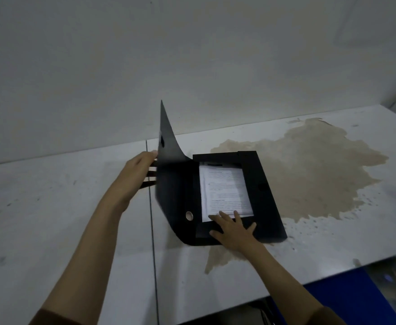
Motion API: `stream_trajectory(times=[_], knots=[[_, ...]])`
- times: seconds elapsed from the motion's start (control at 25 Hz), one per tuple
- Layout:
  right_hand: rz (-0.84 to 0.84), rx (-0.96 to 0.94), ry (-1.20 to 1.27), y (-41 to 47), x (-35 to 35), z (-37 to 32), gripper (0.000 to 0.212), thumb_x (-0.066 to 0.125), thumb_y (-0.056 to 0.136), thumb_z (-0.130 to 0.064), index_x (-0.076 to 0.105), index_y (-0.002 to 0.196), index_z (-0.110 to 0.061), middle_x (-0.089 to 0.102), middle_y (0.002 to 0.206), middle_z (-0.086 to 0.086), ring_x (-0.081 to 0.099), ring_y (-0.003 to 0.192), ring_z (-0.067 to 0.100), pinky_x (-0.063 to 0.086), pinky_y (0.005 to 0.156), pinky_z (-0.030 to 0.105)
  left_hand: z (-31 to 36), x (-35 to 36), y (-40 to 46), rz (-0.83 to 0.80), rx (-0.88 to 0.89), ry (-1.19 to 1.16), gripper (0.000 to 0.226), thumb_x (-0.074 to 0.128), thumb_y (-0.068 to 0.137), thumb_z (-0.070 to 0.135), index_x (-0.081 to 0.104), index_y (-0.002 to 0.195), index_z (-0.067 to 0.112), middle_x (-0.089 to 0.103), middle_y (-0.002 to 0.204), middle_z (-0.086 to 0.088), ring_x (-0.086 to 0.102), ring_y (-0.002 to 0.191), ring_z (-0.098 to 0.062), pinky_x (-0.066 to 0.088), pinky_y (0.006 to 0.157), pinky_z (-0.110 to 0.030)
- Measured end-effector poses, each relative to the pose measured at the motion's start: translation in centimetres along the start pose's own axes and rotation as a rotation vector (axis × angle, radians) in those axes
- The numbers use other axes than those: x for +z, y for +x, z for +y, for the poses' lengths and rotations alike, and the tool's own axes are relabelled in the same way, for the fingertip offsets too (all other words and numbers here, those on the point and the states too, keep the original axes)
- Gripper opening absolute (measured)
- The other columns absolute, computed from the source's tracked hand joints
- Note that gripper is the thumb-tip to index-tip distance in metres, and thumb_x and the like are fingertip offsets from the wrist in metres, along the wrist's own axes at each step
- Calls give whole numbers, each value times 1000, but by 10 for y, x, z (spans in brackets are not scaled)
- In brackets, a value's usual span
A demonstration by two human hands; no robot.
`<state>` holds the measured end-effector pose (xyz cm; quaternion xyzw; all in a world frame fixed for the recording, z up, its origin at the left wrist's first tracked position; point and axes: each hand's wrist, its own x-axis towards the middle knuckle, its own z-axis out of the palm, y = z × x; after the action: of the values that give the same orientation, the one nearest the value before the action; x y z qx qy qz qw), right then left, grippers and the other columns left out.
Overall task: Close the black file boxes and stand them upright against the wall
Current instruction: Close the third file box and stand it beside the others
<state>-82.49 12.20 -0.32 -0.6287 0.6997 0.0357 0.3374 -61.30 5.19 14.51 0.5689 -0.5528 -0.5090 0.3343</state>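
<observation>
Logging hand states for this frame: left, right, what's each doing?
Left hand: gripping the raised lid flap of the black file box.
Right hand: open, flat on the papers, holding nothing.

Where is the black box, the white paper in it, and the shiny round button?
black file box (pixel 266 195), head view: on its right side wall.
white paper (pixel 225 188), head view: middle of the printed sheet.
round button (pixel 189 215), head view: centre of the metal snap on the lifted cover.

Black file box lies flat, lid raised (papers inside).
</observation>
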Motion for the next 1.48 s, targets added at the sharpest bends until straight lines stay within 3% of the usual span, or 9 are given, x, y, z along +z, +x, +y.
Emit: stream_trajectory(times=[0.12, 0.2, 0.32, 0.4, 0.64, 0.84, 1.12, 1.32, 1.48], knots=[[60, -34, 410, -4, -25, 4, 46, 31, 95, -46, 32, 139, -29, 32, 152, 1, 24, 141, 25, 12, 115, 50, 2, 35, -2, -135, 135, 113, 42, 29, 95, 47, 46, 130, 32, 52, 134, 4, 49, 122, -16, 42, 101, -35], [113, -47, 822, -14, -51, 4, 47, 25, 97, -45, 41, 135, -22, 49, 136, 2, 43, 127, 21, 28, 103, 33, -5, 63, -3, -196, 224, 206, 43, 30, 96, 42, 39, 136, 34, 42, 145, 5, 38, 132, -14, 32, 108, -32], [147, -89, 1367, -30, -86, 16, 50, 18, 95, -52, 53, 119, -25, 58, 124, 3, 55, 113, 26, 43, 94, 41, -25, 100, 1, -304, 286, 315, 44, 33, 97, 33, 31, 141, 34, 31, 151, 3, 29, 138, -12, 23, 107, -23], [190, -105, 1483, -34, -103, 29, 54, 20, 94, -55, 54, 120, -22, 60, 125, 8, 56, 115, 30, 45, 97, 46, -46, 116, 9, -382, 261, 399, 46, 32, 97, 34, 25, 143, 36, 19, 157, 3, 19, 143, -15, 17, 114, -29], [261, -30, 1200, -27, -115, 66, 36, 52, 91, -30, 53, 122, -12, 65, 115, 8, 63, 103, 23, 52, 88, 37, -100, 139, 33, -451, 147, 698, 58, 29, 96, 40, -2, 146, 35, -11, 159, 4, -10, 146, -20, 3, 121, -43], [389, 142, 839, -2, -88, 92, 38, 55, 87, -8, 45, 124, -8, 56, 112, 6, 56, 98, 23, 49, 83, 34, -116, 144, 50, -450, 182, 938, 63, 26, 96, 45, -9, 146, 30, -16, 158, 5, -16, 145, -19, 1, 119, -44], [454, 294, 457, 24, -59, 100, 47, 54, 86, -15, 38, 129, -4, 34, 130, 19, 36, 118, 35, 33, 98, 35, -138, 147, 56, -395, 307, 1038, 102, -30, 44, 81, -25, 133, 30, -30, 144, 10, -31, 132, -13, -11, 115, -41], [487, 245, 318, 45, -51, 87, 69, 50, 90, -27, 11, 145, -11, 21, 147, 18, 33, 128, 38, 33, 108, 47, -148, 151, 55, -335, 346, 1078, 95, -34, 50, 74, -27, 133, 29, -32, 143, 6, -32, 135, -14, -15, 111, -38], [448, 300, 156, 57, -42, 87, 70, 40, 92, -44, 2, 147, -23, 8, 155, 14, 27, 136, 36, 35, 108, 51, -155, 152, 58, -302, 326, 997, 69, -22, 63, 75, -42, 123, 48, -31, 147, 6, -46, 126, 0, -14, 114, -43]])
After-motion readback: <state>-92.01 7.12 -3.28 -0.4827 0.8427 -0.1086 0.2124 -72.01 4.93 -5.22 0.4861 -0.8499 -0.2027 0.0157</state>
